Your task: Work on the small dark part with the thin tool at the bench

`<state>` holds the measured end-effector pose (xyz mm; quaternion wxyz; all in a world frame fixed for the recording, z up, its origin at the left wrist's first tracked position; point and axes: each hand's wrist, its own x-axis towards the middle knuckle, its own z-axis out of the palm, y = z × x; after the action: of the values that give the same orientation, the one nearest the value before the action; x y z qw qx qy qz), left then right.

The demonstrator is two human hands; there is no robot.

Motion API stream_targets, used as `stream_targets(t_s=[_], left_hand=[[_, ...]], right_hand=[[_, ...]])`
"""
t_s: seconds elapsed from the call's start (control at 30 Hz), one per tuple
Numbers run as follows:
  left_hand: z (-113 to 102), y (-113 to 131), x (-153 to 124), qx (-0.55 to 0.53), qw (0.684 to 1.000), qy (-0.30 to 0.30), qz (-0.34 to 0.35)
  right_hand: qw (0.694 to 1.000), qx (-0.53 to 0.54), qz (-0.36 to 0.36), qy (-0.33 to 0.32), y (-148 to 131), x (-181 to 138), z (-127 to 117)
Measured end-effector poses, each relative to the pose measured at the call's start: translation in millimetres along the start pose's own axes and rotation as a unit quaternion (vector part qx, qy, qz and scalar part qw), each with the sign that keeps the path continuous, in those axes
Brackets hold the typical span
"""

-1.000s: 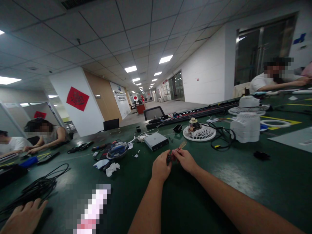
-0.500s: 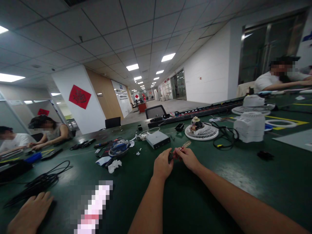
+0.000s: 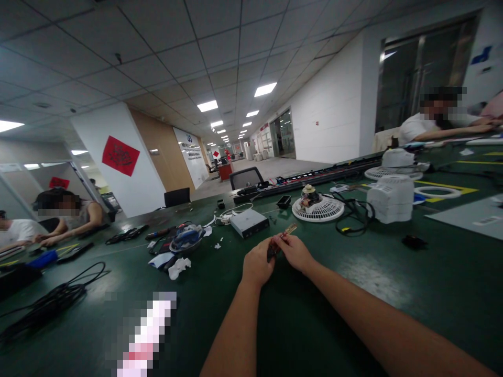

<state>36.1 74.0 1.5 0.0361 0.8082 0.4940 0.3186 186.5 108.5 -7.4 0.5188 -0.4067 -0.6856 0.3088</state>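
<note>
Both my hands meet over the middle of the green table. My left hand is closed around a small dark part. My right hand pinches a thin reddish-brown strip that sticks out toward the far side, seemingly joined to the dark part. I cannot make out what the piece is. A grey flat box lies just beyond my hands.
A white fan grille with a motor and black cables sit at the right rear, next to a white fan housing. Left of centre lie a blue-grey device, white scraps and a cable bundle. Other people sit at the far left and far right.
My hands stay together on the small piece, turning it slightly. Another person's hand at the lower left has left the view. The camera shifted a little.
</note>
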Motion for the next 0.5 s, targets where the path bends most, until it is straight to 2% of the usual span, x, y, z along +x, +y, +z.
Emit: stream_targets(t_s=[0.13,0.3,0.4,0.5], left_hand=[[-0.3,0.0,-0.4,0.006,1.0,0.0,-0.013],[-1.3,-2.0,-0.4,-0.003,1.0,0.017,-0.014],[-1.0,-3.2,-0.1,-0.003,0.999,0.028,-0.024],[-0.4,-4.1,0.4,-0.006,0.999,0.037,-0.025]], right_hand=[[0.999,-0.05,-0.008,0.004,-2.6,-1.3,1.3],[1.0,0.01,0.007,-0.01,0.9,-1.6,3.6],[1.0,0.009,0.008,0.004,1.9,-0.8,3.8],[1.0,0.008,0.025,-0.012,3.0,0.3,3.3]])
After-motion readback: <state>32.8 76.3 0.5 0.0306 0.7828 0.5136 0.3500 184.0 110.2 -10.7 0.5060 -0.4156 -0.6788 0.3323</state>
